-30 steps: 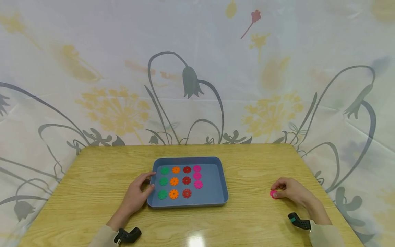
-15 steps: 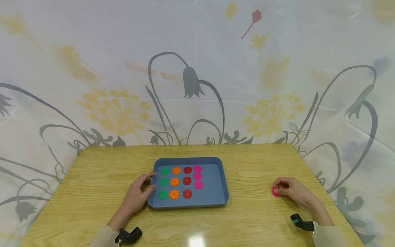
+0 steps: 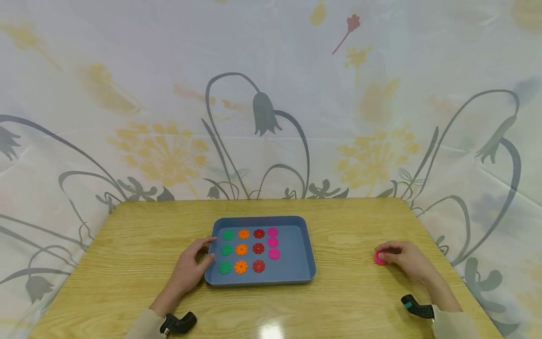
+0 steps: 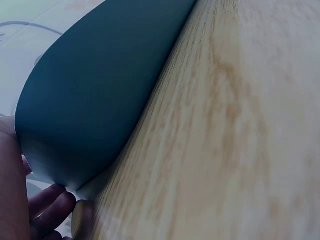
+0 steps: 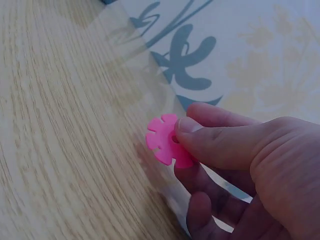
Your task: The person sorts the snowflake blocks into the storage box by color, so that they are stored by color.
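In the head view my left hand (image 3: 189,264) holds the left side of a blue-grey rectangular tray (image 3: 296,256), index fingertip at the rim. The left wrist view shows the tray's outer wall (image 4: 95,95) close up, with fingers curled at its corner. Off to the tray's right, my right hand (image 3: 408,263) pinches a pink notched plastic disc (image 5: 162,141) between thumb and fingers, above the table. Inside the tray lie columns of three matching discs each: green (image 3: 227,250), orange (image 3: 241,249), dark red (image 3: 259,248) and pink (image 3: 273,242). The pink ones sit closer together.
A wooden table (image 3: 347,301) bears the tray and reaches back to a pale wall covering (image 3: 271,155) printed with flowers. Black devices (image 3: 179,324) are worn at both wrists.
My right hand has lifted slightly and shifted a little right with the pink disc, which has turned in the fingers. The left hand stays at the tray; the whole view drifts slightly.
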`<state>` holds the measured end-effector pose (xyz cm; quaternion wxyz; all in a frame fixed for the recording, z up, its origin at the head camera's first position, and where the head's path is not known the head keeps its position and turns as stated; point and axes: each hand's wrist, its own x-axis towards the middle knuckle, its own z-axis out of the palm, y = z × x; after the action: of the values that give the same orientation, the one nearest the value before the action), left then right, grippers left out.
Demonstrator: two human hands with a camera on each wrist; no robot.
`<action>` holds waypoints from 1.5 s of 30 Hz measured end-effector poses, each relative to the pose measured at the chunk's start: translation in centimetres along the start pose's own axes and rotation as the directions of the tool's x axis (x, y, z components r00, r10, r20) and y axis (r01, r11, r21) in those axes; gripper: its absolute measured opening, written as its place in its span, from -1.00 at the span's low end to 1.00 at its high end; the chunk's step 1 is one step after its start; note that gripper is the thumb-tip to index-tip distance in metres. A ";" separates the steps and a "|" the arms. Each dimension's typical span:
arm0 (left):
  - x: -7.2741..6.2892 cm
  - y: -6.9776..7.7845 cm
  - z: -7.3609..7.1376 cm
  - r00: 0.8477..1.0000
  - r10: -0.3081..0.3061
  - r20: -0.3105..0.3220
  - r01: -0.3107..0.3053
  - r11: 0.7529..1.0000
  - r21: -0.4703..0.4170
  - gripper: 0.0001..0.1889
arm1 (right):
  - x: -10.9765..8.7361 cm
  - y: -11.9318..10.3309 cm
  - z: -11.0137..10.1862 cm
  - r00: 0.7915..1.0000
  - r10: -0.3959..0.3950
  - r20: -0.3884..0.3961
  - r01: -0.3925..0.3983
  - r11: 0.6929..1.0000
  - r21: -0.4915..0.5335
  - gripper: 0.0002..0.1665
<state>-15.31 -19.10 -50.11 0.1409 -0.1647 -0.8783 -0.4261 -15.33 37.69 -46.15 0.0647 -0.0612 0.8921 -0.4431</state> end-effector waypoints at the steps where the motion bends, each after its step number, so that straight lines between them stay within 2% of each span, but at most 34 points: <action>1: 0.0 0.0 0.0 1.000 0.000 0.000 0.000 1.000 -0.002 -0.58 | 0.1 -0.1 0.0 1.000 -0.006 -0.005 0.005 1.000 -0.018 -0.71; 6: 0.0 -0.1 0.1 1.000 0.001 -0.002 -0.001 1.000 -0.004 -0.58 | 0.4 -0.7 0.1 0.999 -0.034 -0.018 0.032 0.992 -0.123 -0.70; 8: 0.0 -0.1 0.1 1.000 0.003 -0.003 -0.003 1.000 -0.006 -0.57 | 0.6 -1.0 0.2 0.999 -0.046 -0.020 0.043 0.991 -0.128 -0.68; 12: 0.1 0.0 0.1 1.000 0.007 -0.003 -0.007 1.000 -0.018 -0.57 | 0.8 -1.7 0.5 0.997 -0.077 0.003 0.077 0.995 -0.068 -0.65; 20: 0.0 0.0 0.0 1.000 0.008 -0.003 -0.008 1.000 -0.020 -0.58 | 1.5 -3.2 1.4 0.997 -0.062 0.053 0.059 0.996 0.060 -0.63; 27: 0.1 0.1 0.0 1.000 0.000 0.005 0.000 1.000 -0.022 -0.58 | 2.8 -4.6 2.9 0.994 -0.074 0.082 0.070 0.997 0.044 -0.71; 34: 0.0 0.2 -0.1 1.000 0.000 0.005 0.000 1.000 -0.018 -0.58 | 4.7 -6.4 4.5 0.987 -0.116 0.107 0.114 0.993 0.026 -0.78; 39: 0.0 0.2 -0.1 1.000 -0.002 0.009 0.002 1.000 -0.011 -0.58 | 5.8 -7.9 5.5 0.979 -0.134 0.153 0.125 0.990 0.071 -0.80; 45: 0.1 0.4 -0.1 1.000 -0.008 0.009 0.008 1.000 -0.015 -0.58 | 7.0 -9.4 6.8 0.962 -0.192 0.195 0.188 0.981 0.039 -0.82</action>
<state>-15.19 -18.98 -49.77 0.1341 -0.1640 -0.8764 -0.4325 -20.55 25.57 -43.09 0.1107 -0.1894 0.8667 -0.4479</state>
